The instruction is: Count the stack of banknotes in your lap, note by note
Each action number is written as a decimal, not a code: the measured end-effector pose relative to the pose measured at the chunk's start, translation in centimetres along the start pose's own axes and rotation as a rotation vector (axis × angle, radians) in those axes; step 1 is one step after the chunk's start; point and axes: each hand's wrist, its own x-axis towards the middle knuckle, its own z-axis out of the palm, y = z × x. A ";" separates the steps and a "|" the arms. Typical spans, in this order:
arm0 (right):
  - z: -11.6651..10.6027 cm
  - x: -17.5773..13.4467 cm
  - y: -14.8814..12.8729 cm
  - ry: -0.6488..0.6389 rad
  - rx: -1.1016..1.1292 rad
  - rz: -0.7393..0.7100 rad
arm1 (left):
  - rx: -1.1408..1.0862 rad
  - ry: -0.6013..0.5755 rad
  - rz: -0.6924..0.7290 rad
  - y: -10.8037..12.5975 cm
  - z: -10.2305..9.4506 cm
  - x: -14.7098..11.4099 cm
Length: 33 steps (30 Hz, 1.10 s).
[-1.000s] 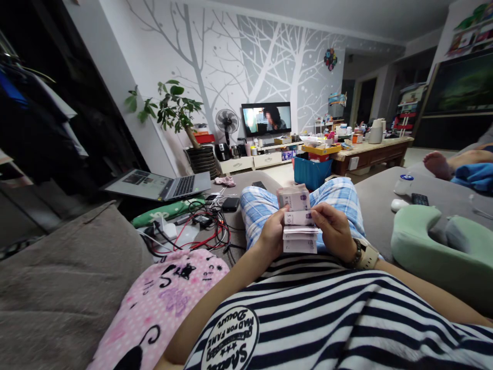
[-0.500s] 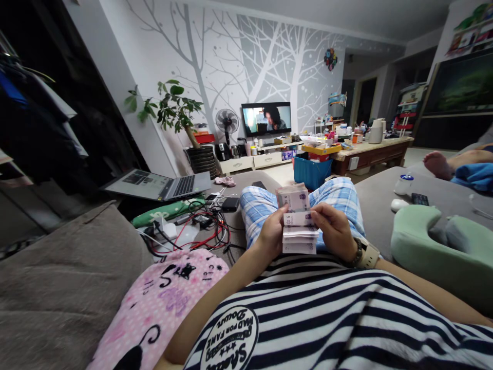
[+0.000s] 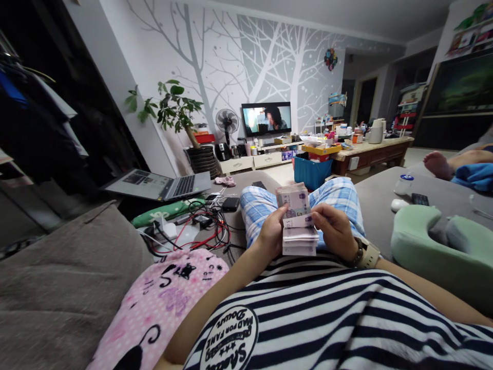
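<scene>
A stack of purplish banknotes (image 3: 295,197) is held above my lap, its far part upright and its near part folded down toward me in layers. My left hand (image 3: 272,234) is closed around the left side of the stack, thumb on top. At the right side, my right hand (image 3: 335,230) pinches the edge of one banknote (image 3: 297,221), which is bent down across the stack. The fingers under the notes are hidden. Beneath lie my legs in blue checked trousers (image 3: 257,208).
To the left are tangled cables (image 3: 210,226), a power bank (image 3: 230,204), an open laptop (image 3: 162,186) and a pink cushion (image 3: 169,303). On the right lie a green neck pillow (image 3: 416,241), a white mouse (image 3: 399,205) and a remote (image 3: 419,199). Another person's foot (image 3: 438,164) rests farther back.
The note pinched by my right hand has tilted and come down a little, showing more of the note face behind it. The left hand stays in place.
</scene>
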 end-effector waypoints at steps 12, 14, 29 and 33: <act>0.2 0.4 0.7 0.166 -0.085 0.121 | 0.064 0.024 0.076 -0.2 -0.4 0.1; 0.3 0.6 1.1 0.191 -0.086 0.175 | 0.090 0.023 0.088 -0.2 -0.4 -0.1; 0.5 0.5 0.8 0.152 -0.093 0.109 | 0.031 0.026 0.092 -0.2 -0.1 0.4; 0.4 0.3 0.2 0.112 -0.114 0.042 | 0.024 -0.013 0.117 -0.3 -0.4 0.6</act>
